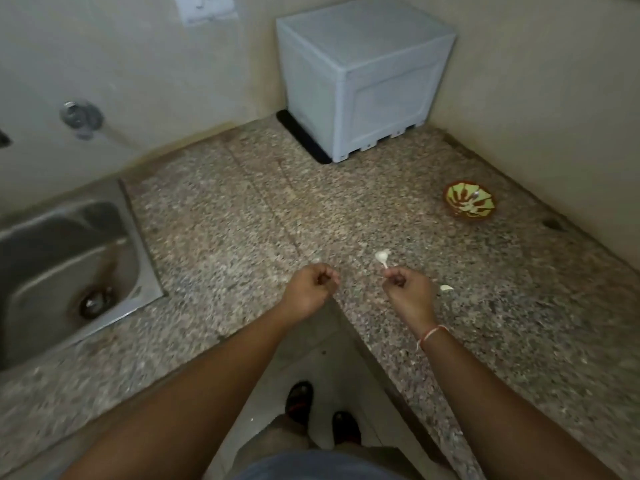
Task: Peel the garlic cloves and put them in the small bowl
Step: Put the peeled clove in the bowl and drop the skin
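My right hand (408, 289) pinches the thin end of a white garlic piece (382, 258), which sticks up and away from the fingertips; I cannot tell whether it is a clove or only skin. My left hand (311, 289) hovers beside it at the counter's inner corner, its fingers curled into a loose fist with nothing visible inside. A single garlic clove (446, 288) lies on the granite just right of my right hand. The small green and brown bowl (470, 204) stands farther back on the right, near the wall.
The speckled granite counter (242, 220) is L-shaped. A steel sink (69, 265) is set in at the left, with a tap (81, 117) on the wall above it. A grey plastic box (363, 74) stands in the far corner. My feet (322, 414) show on the floor below.
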